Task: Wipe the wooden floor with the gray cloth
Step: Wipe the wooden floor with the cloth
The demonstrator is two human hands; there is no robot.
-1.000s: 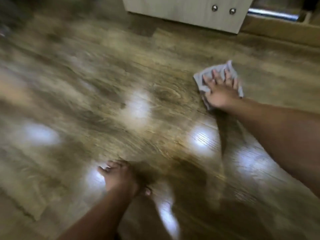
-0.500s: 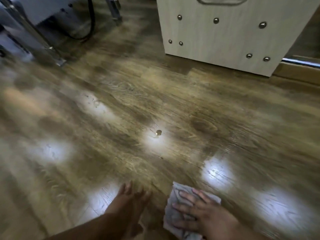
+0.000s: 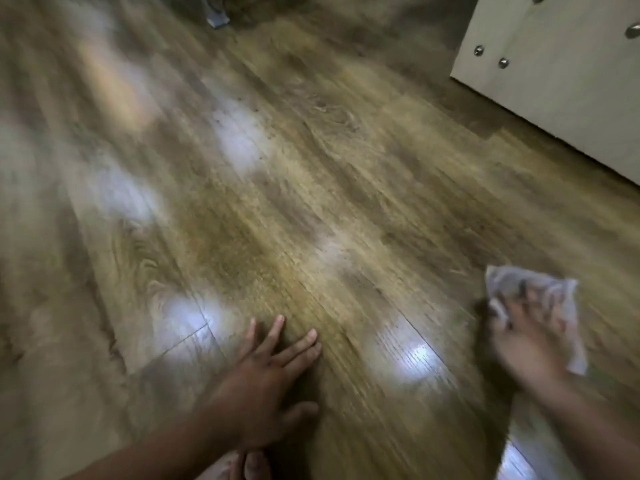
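The wooden floor (image 3: 311, 209) is seen in warm brown and tan, marked by dark streaked grain and swirling knots, and is broken by pale bluish-white patches of reflected light (image 3: 239, 140). The gray cloth (image 3: 509, 282) is shown in a light tone with darker creases, though blurred. The cabinet (image 3: 561, 98) is finished in plain off-white and is dotted with round silver studs (image 3: 479, 50).

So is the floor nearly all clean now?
Hard to say what's done: the floor shines in patches, but no wiped part stands out. In hand: the right hand presses the cloth on the floor at right; the left hand rests flat. Left: dark specks farther out.
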